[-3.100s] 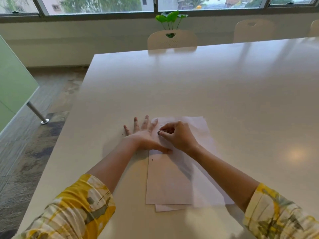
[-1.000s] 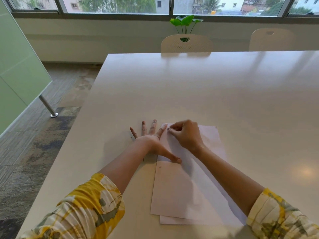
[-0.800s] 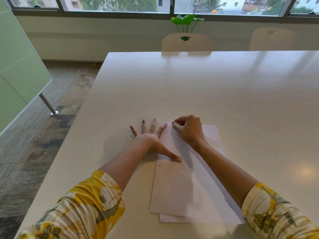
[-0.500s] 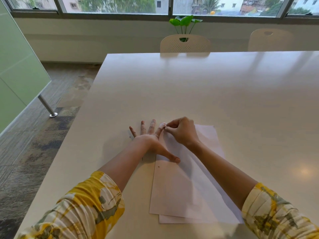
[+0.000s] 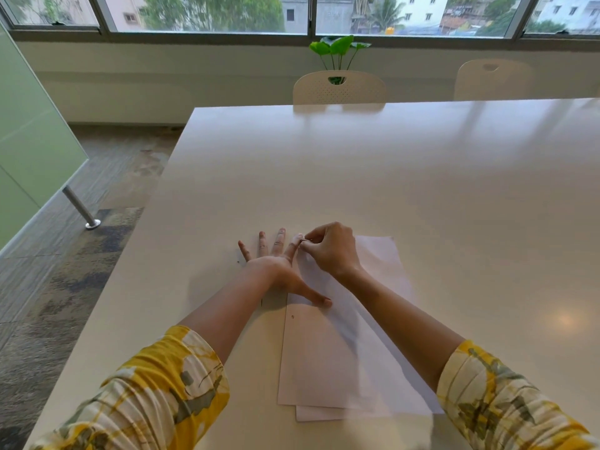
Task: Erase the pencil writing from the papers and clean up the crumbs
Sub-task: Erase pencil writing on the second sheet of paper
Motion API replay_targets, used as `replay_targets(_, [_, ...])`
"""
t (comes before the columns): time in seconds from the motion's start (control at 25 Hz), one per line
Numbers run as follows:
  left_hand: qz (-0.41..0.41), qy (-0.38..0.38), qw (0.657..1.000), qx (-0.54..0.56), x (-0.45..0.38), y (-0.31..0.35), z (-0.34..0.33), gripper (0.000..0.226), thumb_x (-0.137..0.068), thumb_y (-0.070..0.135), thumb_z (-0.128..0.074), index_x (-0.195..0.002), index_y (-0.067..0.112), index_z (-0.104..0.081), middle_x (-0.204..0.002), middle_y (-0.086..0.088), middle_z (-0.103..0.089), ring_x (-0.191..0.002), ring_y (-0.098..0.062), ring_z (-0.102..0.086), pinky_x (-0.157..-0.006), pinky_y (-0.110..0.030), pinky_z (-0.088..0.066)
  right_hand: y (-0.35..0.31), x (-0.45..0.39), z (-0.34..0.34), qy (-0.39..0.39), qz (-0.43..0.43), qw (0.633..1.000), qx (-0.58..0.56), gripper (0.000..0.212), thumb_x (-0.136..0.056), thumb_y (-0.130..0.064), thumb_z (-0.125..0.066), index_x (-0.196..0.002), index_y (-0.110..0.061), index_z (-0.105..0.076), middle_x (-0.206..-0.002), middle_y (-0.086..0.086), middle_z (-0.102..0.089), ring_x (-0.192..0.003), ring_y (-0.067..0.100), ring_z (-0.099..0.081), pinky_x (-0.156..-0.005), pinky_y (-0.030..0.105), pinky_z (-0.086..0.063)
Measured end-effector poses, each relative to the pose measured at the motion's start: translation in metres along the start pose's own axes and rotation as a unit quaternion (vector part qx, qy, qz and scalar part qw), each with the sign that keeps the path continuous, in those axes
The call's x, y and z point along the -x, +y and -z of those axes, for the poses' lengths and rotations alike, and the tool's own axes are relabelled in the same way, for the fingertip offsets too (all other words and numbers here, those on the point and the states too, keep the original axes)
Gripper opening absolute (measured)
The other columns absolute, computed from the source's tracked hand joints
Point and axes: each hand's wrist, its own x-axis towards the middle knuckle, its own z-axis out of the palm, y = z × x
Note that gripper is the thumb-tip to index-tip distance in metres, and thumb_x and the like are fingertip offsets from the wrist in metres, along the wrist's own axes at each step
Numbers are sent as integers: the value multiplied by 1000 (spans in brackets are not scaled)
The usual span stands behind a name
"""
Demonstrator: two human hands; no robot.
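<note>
The table (image 5: pixel 389 177) fills my view, with the papers (image 5: pixel 324 362) stacked low of centre. I judge my left hand (image 5: pixel 276 271) lies flat, fingers spread and thumb on the top sheet, to pin the stack against the rubbing. My right hand (image 5: pixel 331 248) curls at the sheets' upper-left corner, fingertips pinched together, presumably round an eraser I cannot make out. One dark crumb (image 5: pixel 293 317) shows; any writing is too faint to see.
</note>
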Motion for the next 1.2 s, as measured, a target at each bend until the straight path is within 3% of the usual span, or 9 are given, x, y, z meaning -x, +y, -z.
replay_targets(0.2, [8,-1,1000,-9,4,3,3,150,-45,96,-63,-152,40,27,-160,5,35,-145,-35,35,-107,-71,23,7,-6,15,20,-47,998,-20,11,-81,-19,-77,-89,-14,-82,-90,2,-78,-82,12,-71,-84,31,-59])
replay_targets(0.32, [8,-2,1000,-15,3,4,4,151,-45,96,-63,-152,39,28,-159,5,37,-144,-35,36,-107,-72,22,12,12,20,-23,-35,999,-17,12,-81,-22,-78,-92,-16,-81,-91,-1,-78,-79,8,-70,-78,23,-58])
replay_targets(0.48, [16,-8,1000,-14,5,6,7,153,-44,94,-65,-152,38,28,-159,3,39,-143,-34,38,-106,-72,25,34,15,46,68,-88,993,-28,9,-79,-23,-77,-86,-19,-82,-85,-3,-78,-78,8,-70,-81,27,-58])
replay_targets(0.64, [17,-6,1000,-24,5,7,7,152,-45,94,-65,-153,37,26,-160,3,36,-144,-34,37,-106,-72,24,33,31,44,32,-113,990,-81,10,-80,-24,-80,-88,-19,-81,-82,-3,-77,-75,8,-70,-75,22,-56])
replay_targets(0.8, [14,0,998,-56,10,18,13,154,-46,93,-66,-156,30,20,-162,1,32,-143,-33,38,-104,-71,26,36,47,38,35,-109,990,-86,8,-79,-24,-79,-85,-21,-81,-73,-7,-74,-69,5,-69,-64,16,-50])
replay_targets(0.92, [-53,2,997,-64,12,37,6,150,-52,90,-68,-157,27,19,-162,5,31,-144,-28,39,-110,-64,27,35,46,38,36,-97,992,-72,9,-79,-26,-79,-86,-21,-81,-75,-7,-74,-71,5,-70,-69,21,-55])
replay_targets(1.04, [-82,12,996,12,4,42,-7,154,-49,89,-71,-156,28,22,-162,11,31,-146,-20,35,-115,-55,26,34,48,38,34,-95,992,-70,12,-81,-27,-79,-90,-20,-81,-80,-5,-76,-74,6,-70,-73,22,-56])
replay_targets(1.2, [-89,35,995,29,-5,34,-18,157,-45,91,-68,-154,28,26,-160,14,34,-145,-16,37,-114,-58,25,23,61,32,-17,-13,999,-42,10,-80,-21,-77,-89,-20,-81,-80,-6,-76,-74,3,-70,-71,16,-56])
